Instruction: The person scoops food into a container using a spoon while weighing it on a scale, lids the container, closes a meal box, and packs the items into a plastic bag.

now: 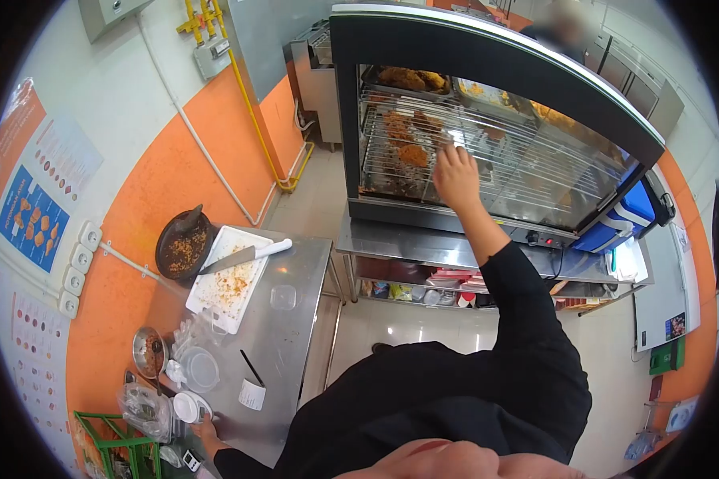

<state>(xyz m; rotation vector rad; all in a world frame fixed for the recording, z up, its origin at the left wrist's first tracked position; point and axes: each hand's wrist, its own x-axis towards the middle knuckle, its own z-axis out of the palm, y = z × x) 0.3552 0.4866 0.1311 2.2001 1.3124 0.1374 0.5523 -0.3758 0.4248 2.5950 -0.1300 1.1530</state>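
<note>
The right hand (457, 180) is raised with its fingers loosely extended, and we see nothing held in it. It overlaps the front of a glass-fronted display cabinet (423, 215); whether the fingertips touch the glass, we cannot tell. Behind them, browned food pieces (412, 155) lie spread on a wire rack (535, 168), an open support that, we judge, lets air and crumbs pass beneath.

The left hand (208, 433) meets the near edge of a white round container (189, 407) on the steel table (287, 343). We judge that this contact steadies the container while the body leans toward the cabinet; whether the fingers close around the edge, we cannot make out. Beside the container we note a clear tub (201, 370) and a metal bowl (141, 357).

Farther along, a knife (233, 259) lies across a crumb-strewn white board (250, 283), its handle extending past the board's edge, probably for easy grasping. The board presumably keeps blade and crumbs off the steel. A dark mortar (164, 249) stands just beside it, its pestle (188, 219) leaning inside, supported by the wall.
</note>
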